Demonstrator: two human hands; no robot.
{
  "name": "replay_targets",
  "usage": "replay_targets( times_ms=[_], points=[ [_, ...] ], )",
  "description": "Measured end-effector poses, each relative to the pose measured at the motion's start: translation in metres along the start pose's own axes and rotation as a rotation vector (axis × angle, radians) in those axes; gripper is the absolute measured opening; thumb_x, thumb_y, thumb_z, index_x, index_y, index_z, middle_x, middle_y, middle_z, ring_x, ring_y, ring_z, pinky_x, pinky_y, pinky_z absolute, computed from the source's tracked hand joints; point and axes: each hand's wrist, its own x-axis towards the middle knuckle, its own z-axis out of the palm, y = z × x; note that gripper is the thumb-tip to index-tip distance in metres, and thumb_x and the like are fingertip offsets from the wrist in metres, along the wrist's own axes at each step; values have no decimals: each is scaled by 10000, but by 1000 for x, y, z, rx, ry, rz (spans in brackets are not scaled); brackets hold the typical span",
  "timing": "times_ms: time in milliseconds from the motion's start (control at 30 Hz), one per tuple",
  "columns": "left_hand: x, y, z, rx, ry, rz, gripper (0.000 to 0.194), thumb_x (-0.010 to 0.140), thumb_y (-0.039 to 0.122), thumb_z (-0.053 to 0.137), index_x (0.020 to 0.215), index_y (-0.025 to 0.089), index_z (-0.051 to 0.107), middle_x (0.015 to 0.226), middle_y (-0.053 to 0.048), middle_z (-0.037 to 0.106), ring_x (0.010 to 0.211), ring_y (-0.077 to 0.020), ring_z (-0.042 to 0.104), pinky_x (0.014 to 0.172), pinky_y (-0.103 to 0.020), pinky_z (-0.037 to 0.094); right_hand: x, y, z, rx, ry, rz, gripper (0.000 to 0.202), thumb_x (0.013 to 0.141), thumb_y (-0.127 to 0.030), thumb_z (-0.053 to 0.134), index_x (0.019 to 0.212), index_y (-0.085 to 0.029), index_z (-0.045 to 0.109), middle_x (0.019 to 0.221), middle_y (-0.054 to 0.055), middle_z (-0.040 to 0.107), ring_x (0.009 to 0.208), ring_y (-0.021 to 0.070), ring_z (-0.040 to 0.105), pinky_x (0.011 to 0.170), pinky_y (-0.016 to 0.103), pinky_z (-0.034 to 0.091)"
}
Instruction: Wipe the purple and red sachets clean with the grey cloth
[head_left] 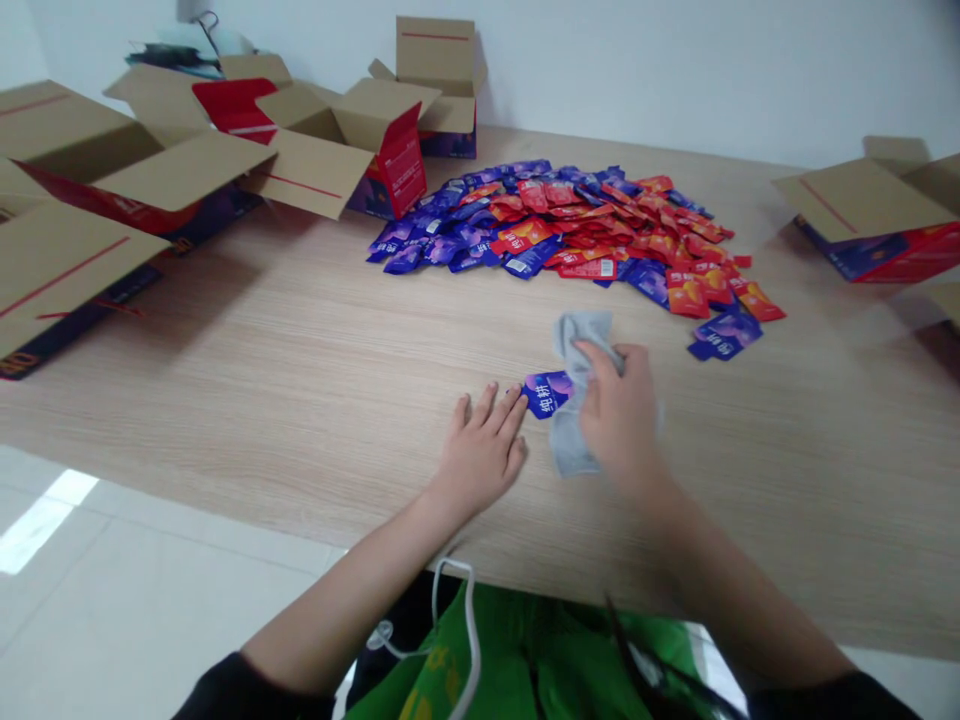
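Note:
A small purple sachet (pixel 546 394) lies flat on the wooden table in front of me. My left hand (pixel 480 450) rests palm down with fingers stretched, its fingertips touching the sachet's left end. My right hand (pixel 619 405) is closed around a grey-white cloth (pixel 576 440), which covers the sachet's right part. Beyond both hands spreads a heap of purple and red-orange sachets (pixel 555 215). One loose purple sachet (pixel 726 334) lies at the heap's near right edge.
Open cardboard boxes stand on the left, among them a near box (pixel 67 265) and a red-sided box (pixel 401 165). A smaller box (pixel 442 90) is at the back wall. Another open box (pixel 892 220) sits at the right. The table's front edge (pixel 300 530) runs before me.

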Motion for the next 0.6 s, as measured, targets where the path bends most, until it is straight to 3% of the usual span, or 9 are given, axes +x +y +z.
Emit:
replay_targets(
  times_ms=[67,133,200,333,400,467,533,600],
  points=[
    [0,-1,-1,2,-6,4,535,1010,375,293,1507,197,381,1576,-53,371,1478,-301,241,1155,-594,226,-7,-22,6,-17,-81,-136,491,896,-159,439,1345,-315,565,1237,116,492,1002,256,472,831,386,382],
    [0,-2,-1,4,-5,6,530,1011,376,296,1501,199,393,1560,-56,400,1477,-294,247,1159,-585,225,-16,-25,13,-66,-177,-192,491,891,-168,461,1338,-338,577,1251,111,508,969,254,472,817,390,367],
    [-1,-2,-2,2,3,7,539,1009,373,301,1520,214,356,1582,-40,360,1479,-288,243,1158,-575,232,-22,-5,16,-136,-205,-120,496,891,-177,463,1352,-325,569,1257,125,506,959,261,473,805,394,361],
    [-1,-2,0,1,6,7,556,1003,363,299,1542,228,303,1608,-19,300,1482,-290,234,1156,-573,233,-18,58,6,-241,-202,114,487,893,-188,439,1353,-281,568,1215,149,496,923,267,478,765,389,370],
    [-1,-1,1,5,8,5,560,1002,359,299,1545,225,293,1610,-21,299,1485,-292,225,1158,-575,226,-10,70,-3,-211,-202,159,477,896,-182,422,1338,-259,581,1176,149,491,927,268,486,762,385,380],
    [-2,-1,1,10,15,3,561,1001,357,299,1546,224,292,1610,-25,299,1487,-293,218,1158,-575,222,-3,58,-9,-138,-159,133,492,894,-165,414,1354,-247,570,1169,145,478,971,271,491,792,384,388],
    [-2,-1,1,11,19,2,557,1003,362,298,1542,222,300,1607,-31,307,1489,-293,214,1159,-573,220,-1,28,-8,-62,-111,32,534,893,-156,422,1403,-274,525,1215,135,463,1032,274,482,836,388,385],
    [-1,-1,0,10,7,2,541,1007,371,295,1520,209,350,1579,-47,368,1486,-294,223,1161,-572,213,-5,-5,-1,-22,-142,-115,555,901,-169,434,1427,-333,496,1276,121,463,1046,272,470,857,396,371]
  ],
)
